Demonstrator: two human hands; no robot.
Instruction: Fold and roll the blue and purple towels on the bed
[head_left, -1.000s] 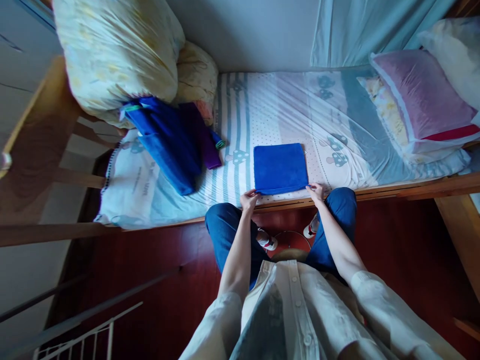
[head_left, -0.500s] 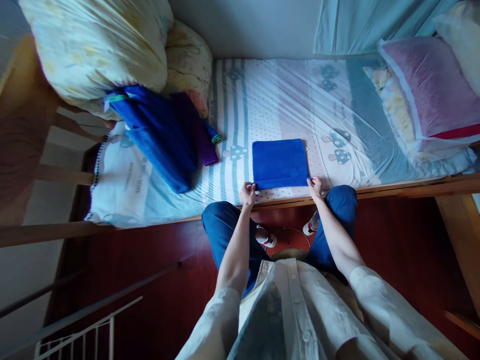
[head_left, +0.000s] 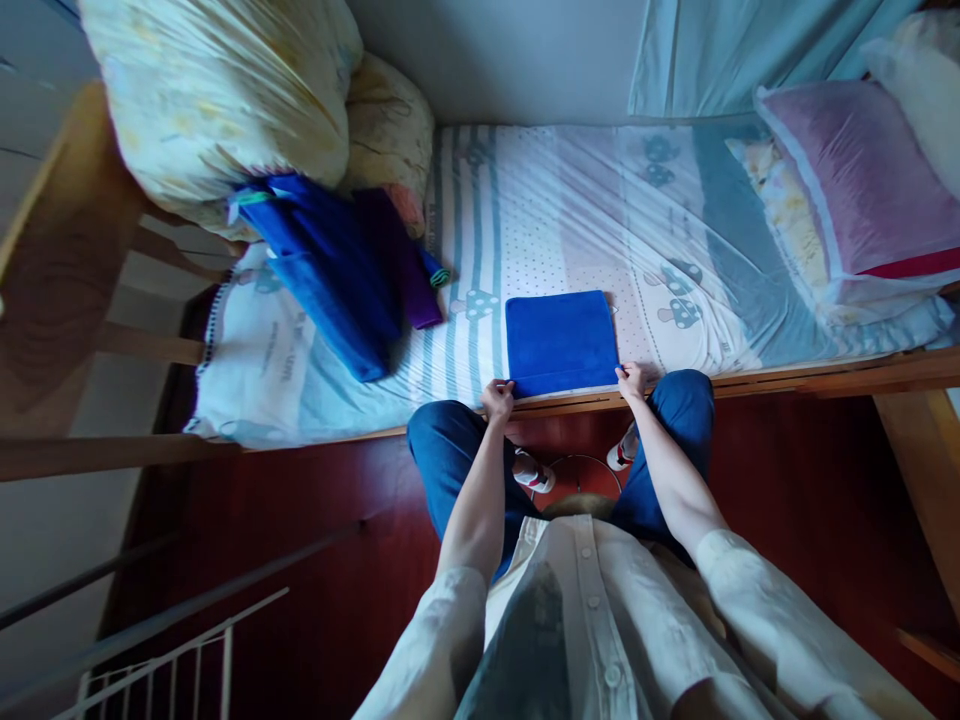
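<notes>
A blue folded cloth (head_left: 561, 340) lies flat on the patterned bed sheet (head_left: 540, 215) at the bed's front edge. My left hand (head_left: 498, 399) pinches its near left corner. At the near right corner, my right hand (head_left: 631, 381) has its fingers closed on the cloth. A narrow folded band runs along the cloth's near side, between both hands. Further left on the bed lie a larger heap of blue cloth (head_left: 334, 275) and a purple cloth (head_left: 401, 260).
Big pale yellow bundles (head_left: 225, 90) rise at the back left. A pink pillow (head_left: 862, 180) lies at the right end. The wooden bed rail (head_left: 810, 383) runs close to my knees. At the lower left stands a white metal rack (head_left: 176, 665).
The blue folded cloth has shifted slightly toward me, its near edge now at the bed's edge. Both hands have come nearer with it, still on its corners. The view has shifted slightly.
</notes>
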